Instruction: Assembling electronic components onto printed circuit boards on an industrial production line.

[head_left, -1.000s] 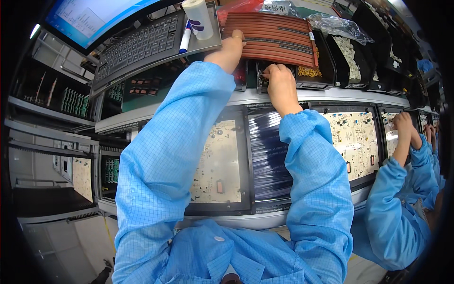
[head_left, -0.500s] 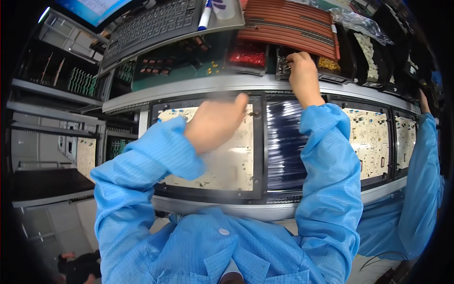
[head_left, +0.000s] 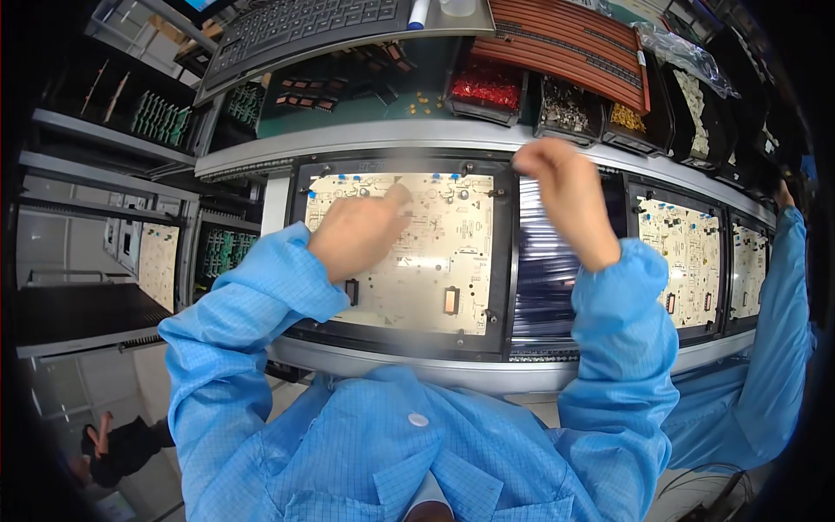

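Note:
A cream circuit board (head_left: 426, 291) lies in a black frame (head_left: 499, 300) in front of me, with small blue parts along its far edge and dark chips near its near edge. Over its upper left part is my left hand (head_left: 358, 233), fingers drawn together and its fingertips close to the board. Whether they touch it, and what they hold, is hidden by blur. My right hand (head_left: 570, 196) hangs above the gap right of the frame, just short of a bin of small metallic parts (head_left: 565, 111). Its fingers are pinched together; anything in them is too small to make out.
Beyond the rail (head_left: 348, 142) stand bins of red parts (head_left: 487, 87) and yellow parts (head_left: 628, 118), with brown component tubes (head_left: 565, 52) above them. A keyboard (head_left: 304, 39) is at the far left. Another framed board (head_left: 683, 261) and a co-worker's blue sleeve (head_left: 778, 322) are at the right.
My right hand has come back from the metallic-parts bin toward me. The left hand has moved left and down over the board. The whole view has shifted slightly.

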### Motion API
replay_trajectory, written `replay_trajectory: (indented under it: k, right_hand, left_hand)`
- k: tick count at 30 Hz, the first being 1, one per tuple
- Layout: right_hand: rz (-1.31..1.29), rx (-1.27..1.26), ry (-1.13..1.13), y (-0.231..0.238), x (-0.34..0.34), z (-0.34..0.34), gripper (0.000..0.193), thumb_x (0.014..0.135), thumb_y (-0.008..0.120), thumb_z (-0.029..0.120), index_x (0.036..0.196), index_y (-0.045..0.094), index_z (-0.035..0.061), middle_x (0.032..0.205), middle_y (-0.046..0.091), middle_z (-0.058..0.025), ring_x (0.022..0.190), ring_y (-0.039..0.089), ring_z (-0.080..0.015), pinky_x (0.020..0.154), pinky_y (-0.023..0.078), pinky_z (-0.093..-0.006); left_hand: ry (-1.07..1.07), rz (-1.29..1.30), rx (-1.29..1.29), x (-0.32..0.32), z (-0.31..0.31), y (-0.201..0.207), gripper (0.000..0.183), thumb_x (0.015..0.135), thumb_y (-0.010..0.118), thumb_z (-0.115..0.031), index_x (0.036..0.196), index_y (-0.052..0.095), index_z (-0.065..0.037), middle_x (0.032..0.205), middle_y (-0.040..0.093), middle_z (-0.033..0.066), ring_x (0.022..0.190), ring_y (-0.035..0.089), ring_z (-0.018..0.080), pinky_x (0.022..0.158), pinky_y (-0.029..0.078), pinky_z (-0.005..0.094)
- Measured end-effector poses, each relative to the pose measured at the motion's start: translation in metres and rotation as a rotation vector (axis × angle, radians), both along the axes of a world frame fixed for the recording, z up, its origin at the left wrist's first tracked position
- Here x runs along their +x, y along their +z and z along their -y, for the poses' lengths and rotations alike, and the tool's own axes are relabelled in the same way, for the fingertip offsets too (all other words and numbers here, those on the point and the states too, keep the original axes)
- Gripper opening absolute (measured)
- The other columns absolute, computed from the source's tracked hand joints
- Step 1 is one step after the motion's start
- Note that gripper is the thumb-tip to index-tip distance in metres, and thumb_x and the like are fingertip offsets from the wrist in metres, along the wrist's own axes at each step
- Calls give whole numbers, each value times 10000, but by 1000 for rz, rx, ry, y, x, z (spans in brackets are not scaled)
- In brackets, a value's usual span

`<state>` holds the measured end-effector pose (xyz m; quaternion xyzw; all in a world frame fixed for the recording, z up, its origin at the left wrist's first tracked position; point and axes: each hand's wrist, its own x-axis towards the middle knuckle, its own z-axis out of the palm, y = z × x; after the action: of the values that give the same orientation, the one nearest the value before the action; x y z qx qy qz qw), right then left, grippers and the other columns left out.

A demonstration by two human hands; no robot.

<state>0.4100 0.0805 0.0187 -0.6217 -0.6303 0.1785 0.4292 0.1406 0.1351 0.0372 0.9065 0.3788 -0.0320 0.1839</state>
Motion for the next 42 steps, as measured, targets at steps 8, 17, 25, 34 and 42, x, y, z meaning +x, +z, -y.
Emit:
replay_trajectory:
  k: [8,17,25,34,42]
  right_hand:
    - [-28,-192,179,-22,-31,35,91,848,649,49,884,710,-9,787,700,-136,666,648,-208,653,502,-306]
    - [-530,-423,4,-21,-15,45,121,897,653,65,962,695,-27,808,663,-10,699,553,-45,616,452,-191]
    - [-721,-431,-1,-22,-16,64,109,895,668,77,953,689,-13,792,655,9,693,540,-27,608,428,-176]
    - [-709,-399,46,-17,-15,65,116,909,654,84,974,682,-9,810,662,0,708,544,-29,617,425,-173]
    - [-687,-429,30,-18,-9,66,120,912,649,94,973,687,-2,807,659,4,709,541,-30,617,427,-184]
  left_hand:
    - [-25,238,162,43,-38,22,183,934,551,-198,1022,585,-41,684,623,188,655,620,376,620,476,462]
    - [-60,426,422,76,-59,9,175,913,503,-118,1021,599,-18,897,634,174,835,626,372,744,513,461]
    - [-178,270,998,181,-78,8,178,745,576,-84,900,646,-29,868,563,124,901,572,285,699,512,356]
    - [-191,-22,1147,223,-127,13,217,777,602,-150,887,751,-37,933,658,168,959,531,338,734,467,412]
    - [-165,-87,1046,248,-153,-3,226,816,555,-119,901,730,-4,924,675,141,960,550,292,739,488,367]
